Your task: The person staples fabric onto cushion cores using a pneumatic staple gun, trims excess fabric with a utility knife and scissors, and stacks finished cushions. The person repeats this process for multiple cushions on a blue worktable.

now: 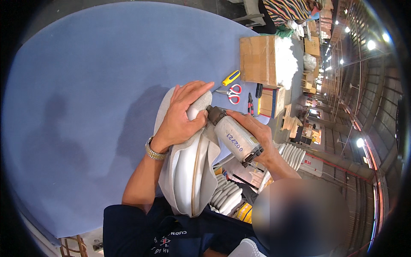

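My right hand [260,136] is wrapped round what looks like a staple gun [236,138], with a pale grey body, blue marks and a dark nose. The nose meets the edge of a long white curved piece [185,175], partly wrapped in grey fabric [209,156]. A tan strip runs along its white inner side. My left hand [182,115] grips the far end of this piece. Its thumb presses the fabric edge close to the nose, while its fingers stretch over the outside. The near end of the piece rests against my dark shirt.
On the blue table [90,85] lie a yellow-and-blue screwdriver [231,77], red-handled scissors [234,93] and red-black pliers [250,105]. A cardboard box [258,60] with white stuffing stands at its right edge. Stacked white pieces [226,195] sit below. Another person [287,12] is at the top.
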`<state>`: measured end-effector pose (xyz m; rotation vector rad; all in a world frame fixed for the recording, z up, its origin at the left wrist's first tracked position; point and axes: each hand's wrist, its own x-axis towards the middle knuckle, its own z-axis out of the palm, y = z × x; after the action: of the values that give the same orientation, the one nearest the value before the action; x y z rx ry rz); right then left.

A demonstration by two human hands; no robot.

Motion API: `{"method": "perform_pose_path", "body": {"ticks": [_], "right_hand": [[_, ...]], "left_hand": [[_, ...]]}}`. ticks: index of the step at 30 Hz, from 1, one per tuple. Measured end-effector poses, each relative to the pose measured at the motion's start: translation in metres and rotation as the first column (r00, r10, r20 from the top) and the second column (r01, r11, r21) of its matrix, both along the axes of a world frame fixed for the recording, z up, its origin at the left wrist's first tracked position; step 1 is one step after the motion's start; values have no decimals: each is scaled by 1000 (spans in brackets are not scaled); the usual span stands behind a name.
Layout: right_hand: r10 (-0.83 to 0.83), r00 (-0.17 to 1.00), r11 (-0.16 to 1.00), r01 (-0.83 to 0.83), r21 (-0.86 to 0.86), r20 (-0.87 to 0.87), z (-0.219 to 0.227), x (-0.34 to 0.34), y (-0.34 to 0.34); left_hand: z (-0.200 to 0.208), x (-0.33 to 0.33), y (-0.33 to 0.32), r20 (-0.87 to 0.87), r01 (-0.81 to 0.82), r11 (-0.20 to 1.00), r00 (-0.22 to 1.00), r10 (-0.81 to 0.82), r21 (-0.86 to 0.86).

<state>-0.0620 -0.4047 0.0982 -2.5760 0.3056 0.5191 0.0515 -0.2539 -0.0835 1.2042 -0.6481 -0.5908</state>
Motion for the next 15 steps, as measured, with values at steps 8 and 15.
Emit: {"method": "perform_pose_path", "body": {"ticks": [8, 15], "right_hand": [[-32, 998, 996, 37, 76, -60, 8, 8, -8], [-84, 982, 988, 103, 113, -167, 10, 40, -15]], "left_hand": [[0, 1, -1, 5, 11, 1000, 1000, -11, 0], [-6, 3, -2, -14, 41, 999, 999, -41, -25]]}}
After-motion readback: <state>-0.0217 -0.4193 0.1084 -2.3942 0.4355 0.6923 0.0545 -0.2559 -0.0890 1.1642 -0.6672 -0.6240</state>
